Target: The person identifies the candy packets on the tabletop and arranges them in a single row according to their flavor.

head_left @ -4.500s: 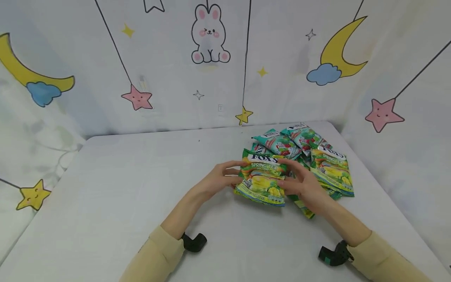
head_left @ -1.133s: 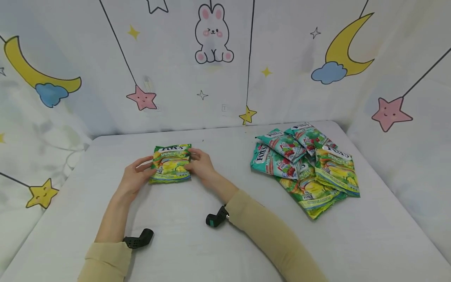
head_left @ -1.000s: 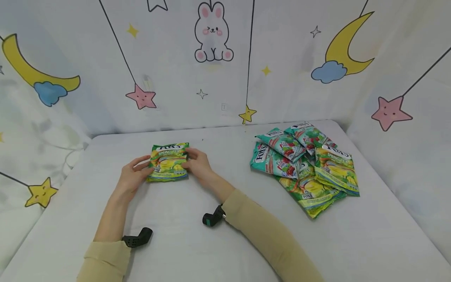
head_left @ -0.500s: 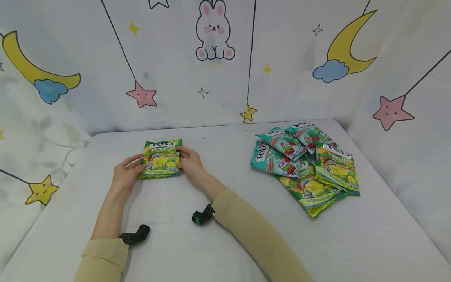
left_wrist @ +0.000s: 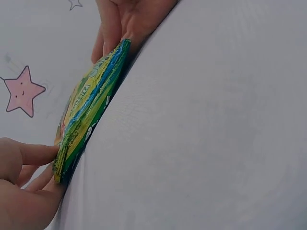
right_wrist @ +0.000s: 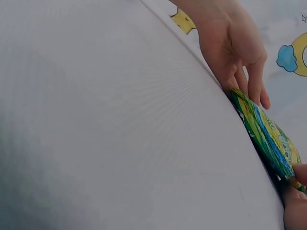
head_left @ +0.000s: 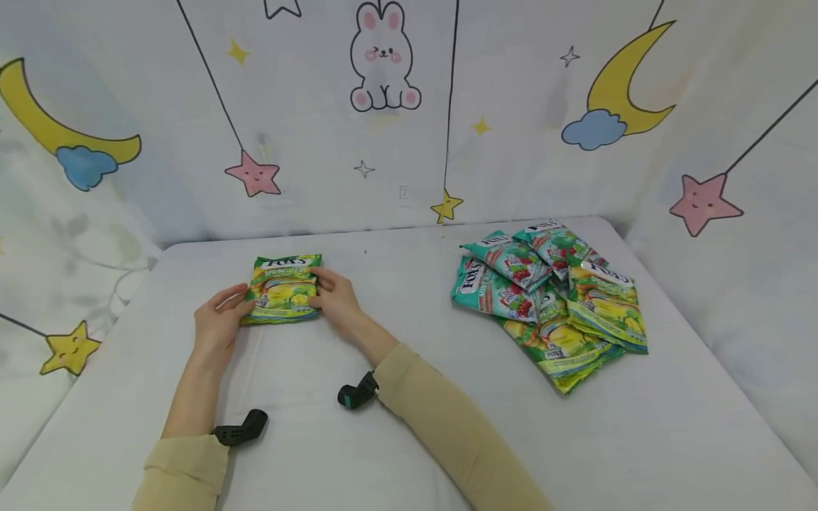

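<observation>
A green and yellow Fox's Spring Tea candy bag (head_left: 284,289) lies face up low over the left part of the table in the head view. My left hand (head_left: 220,318) pinches its left edge between thumb and fingers. On the opposite edge, my right hand (head_left: 339,301) grips the bag the same way. From the left wrist, the candy bag (left_wrist: 91,105) appears edge-on, close against the white surface; whether it touches cannot be told. The right wrist view shows the same candy bag (right_wrist: 268,136) between both hands.
Several more candy bags sit at the table's right: teal mint ones (head_left: 498,291) at the back and left of the pile, Spring Tea ones (head_left: 607,305) in front and to the right. A white cloth covers the table (head_left: 396,426). Behind it hangs a printed curtain (head_left: 307,106).
Both hands have carried the Spring Tea bag from beside the pile on the right to the table's left. Over the last second it has shifted slightly further left. The pile stays put.
</observation>
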### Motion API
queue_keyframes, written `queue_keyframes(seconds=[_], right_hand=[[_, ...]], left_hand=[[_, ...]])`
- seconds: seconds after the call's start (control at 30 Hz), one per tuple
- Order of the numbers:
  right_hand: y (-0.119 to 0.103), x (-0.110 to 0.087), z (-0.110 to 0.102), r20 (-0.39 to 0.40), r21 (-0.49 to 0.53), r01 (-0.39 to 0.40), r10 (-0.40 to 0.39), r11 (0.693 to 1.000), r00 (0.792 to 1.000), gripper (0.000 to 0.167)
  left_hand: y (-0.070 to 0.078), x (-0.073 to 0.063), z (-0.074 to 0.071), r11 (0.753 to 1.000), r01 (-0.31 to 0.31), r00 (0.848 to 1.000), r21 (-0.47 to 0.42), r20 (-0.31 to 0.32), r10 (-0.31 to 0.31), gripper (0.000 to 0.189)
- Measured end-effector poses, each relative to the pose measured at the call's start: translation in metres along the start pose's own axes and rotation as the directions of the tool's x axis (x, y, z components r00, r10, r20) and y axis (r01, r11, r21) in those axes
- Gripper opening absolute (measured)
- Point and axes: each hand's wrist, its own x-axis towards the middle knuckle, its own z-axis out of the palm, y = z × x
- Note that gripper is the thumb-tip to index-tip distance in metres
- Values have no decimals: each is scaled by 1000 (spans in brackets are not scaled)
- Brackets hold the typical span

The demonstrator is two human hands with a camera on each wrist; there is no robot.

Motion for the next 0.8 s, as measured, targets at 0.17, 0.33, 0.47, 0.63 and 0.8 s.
queue_keyframes(seconds=[0.17,0.33,0.47,0.63,0.8], right_hand=[[1,0,0,-12,-52,26,-27,998,1000,66],[2,2,-1,19,-83,36,-35,996,999,66],[4,4,-2,75,-82,38,-32,996,997,70],[5,4,-3,74,-100,40,-33,994,997,66],[5,1,-4,78,-217,98,-82,971,994,49]], left_hand=[[-2,-1,-2,999,-30,999,-31,-17,29,58],[-5,2,-3,998,-24,998,-64,-61,20,56],[-6,6,-2,995,-35,991,-95,-130,23,50],[-6,7,-1,993,-45,977,-105,-211,22,44],[-5,6,0,993,-34,967,-114,-255,4,43]])
